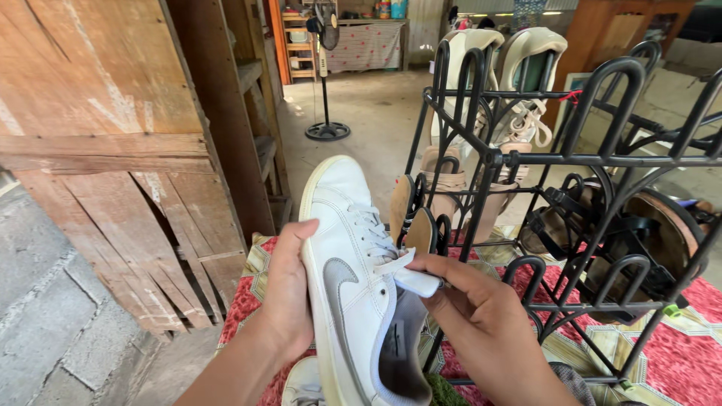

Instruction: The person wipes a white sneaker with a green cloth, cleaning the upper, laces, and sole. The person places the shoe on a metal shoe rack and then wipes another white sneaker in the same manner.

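Head view: both hands meet on one white sneaker, held up in front of the black shoe rack.
Right fingers [432, 265]: pinched narrow on the sneaker's tongue [416, 280], pulling it away from the laces.
Right hand [481, 316]: low, just left of the rack's lower hoops.
Left fingers: wrapped round the sneaker's outer side, thumb [304, 229] lying on the upper; closed in a firm hold.
Left hand [287, 293]: left of the rack, palm under the shoe.
Sneaker [346, 256]: toe pointing up and away, grey mark on its side, opening toward the camera; near the rack's left edge, not touching it as far as I can tell.
Rack [571, 159]: holds pale shoes on top and dark sandals lower right.
Mat [677, 353]: red patterned, under the rack.
Second shoe [304, 383]: below the held one, left of the rack.
Risk: the toe may knock the rack's hoops if swung right, since they stand close; a hard tug on the tongue could twist the shoe out of the left grip.
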